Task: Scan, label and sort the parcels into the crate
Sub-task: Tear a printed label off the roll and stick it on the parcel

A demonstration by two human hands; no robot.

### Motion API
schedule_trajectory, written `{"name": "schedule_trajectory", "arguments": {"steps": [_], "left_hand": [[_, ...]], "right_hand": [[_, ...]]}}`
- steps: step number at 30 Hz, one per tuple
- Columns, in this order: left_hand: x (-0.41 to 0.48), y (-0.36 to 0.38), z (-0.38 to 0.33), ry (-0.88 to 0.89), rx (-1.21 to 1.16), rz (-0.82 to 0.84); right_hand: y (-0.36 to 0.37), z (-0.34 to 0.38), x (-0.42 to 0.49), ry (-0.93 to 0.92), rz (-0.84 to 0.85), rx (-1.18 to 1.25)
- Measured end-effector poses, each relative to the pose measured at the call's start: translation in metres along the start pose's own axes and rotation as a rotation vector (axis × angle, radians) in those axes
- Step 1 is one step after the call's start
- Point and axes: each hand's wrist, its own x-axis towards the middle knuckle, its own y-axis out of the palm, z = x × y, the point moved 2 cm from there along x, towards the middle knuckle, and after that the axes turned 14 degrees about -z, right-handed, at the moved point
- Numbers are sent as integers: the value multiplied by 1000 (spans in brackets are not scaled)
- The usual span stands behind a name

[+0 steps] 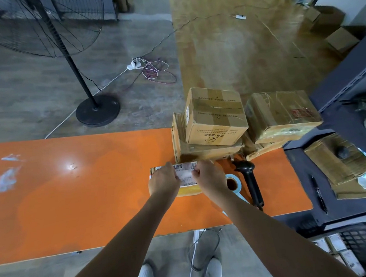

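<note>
A small yellowish parcel (189, 190) lies on the orange table (73, 187), with a white barcode label (185, 170) on its top. My left hand (164, 179) presses on the left part of the label and parcel. My right hand (209, 176) pinches the label's right side. A black barcode scanner (250, 181) lies just right of my right hand, next to a blue label roll (234, 183). Stacked cardboard parcels (215, 117) stand behind the small parcel. A black crate (360, 247) holding parcels sits low at the right.
A taped parcel (281, 115) leans at the table's right end. A dark metal shelf (338, 171) with a flattened box and a pen stands on the right. A standing fan (94, 109) and cables on the floor lie beyond the table.
</note>
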Motion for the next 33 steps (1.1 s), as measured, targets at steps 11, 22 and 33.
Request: {"name": "schedule_trajectory", "arguments": {"steps": [11,22,33], "left_hand": [[-9,6,17,461,51,-127],[-14,-1,22,491,73,-115],[-18,-5,30,533,75,-162]], "right_hand": [[-10,0,4,158,-18,104],[-13,-8,7,140,12,176],[-20,-12,-2,74,-3,101]]}}
